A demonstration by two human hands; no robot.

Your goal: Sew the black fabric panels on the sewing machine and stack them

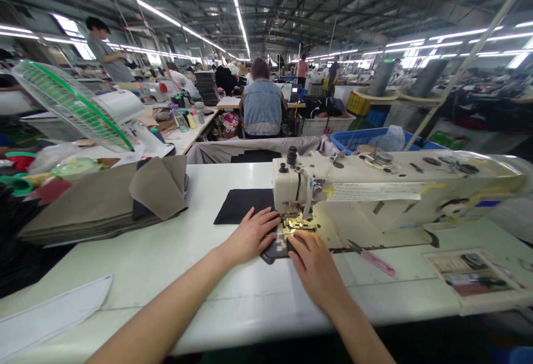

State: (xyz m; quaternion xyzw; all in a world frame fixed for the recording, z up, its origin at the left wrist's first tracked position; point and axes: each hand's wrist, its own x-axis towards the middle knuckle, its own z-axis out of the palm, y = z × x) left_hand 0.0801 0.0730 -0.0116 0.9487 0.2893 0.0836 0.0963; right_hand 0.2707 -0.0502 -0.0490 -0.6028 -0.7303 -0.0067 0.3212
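Observation:
A cream sewing machine (375, 186) stands on the pale table, its needle area lit over a gold-coloured plate (298, 224). Dark fabric (244, 204) lies flat to the left of the machine head. My left hand (252, 236) rests palm down by that fabric's lower right edge, its fingers spread and pointing toward the needle area. Just in front of the gold plate, my right hand (314, 264) has its fingers bent down on a small dark piece, mostly hidden beneath the fingertips. Pink-handled snips (377, 261) lie to the right of my right hand.
Stacked grey-brown fabric (95, 203) lies at the left, below a green-rimmed fan (79, 103). A white strip (54, 319) is at the near left. Small parts sit in a tray (431, 269) at right. A person in a denim vest (262, 107) sits ahead.

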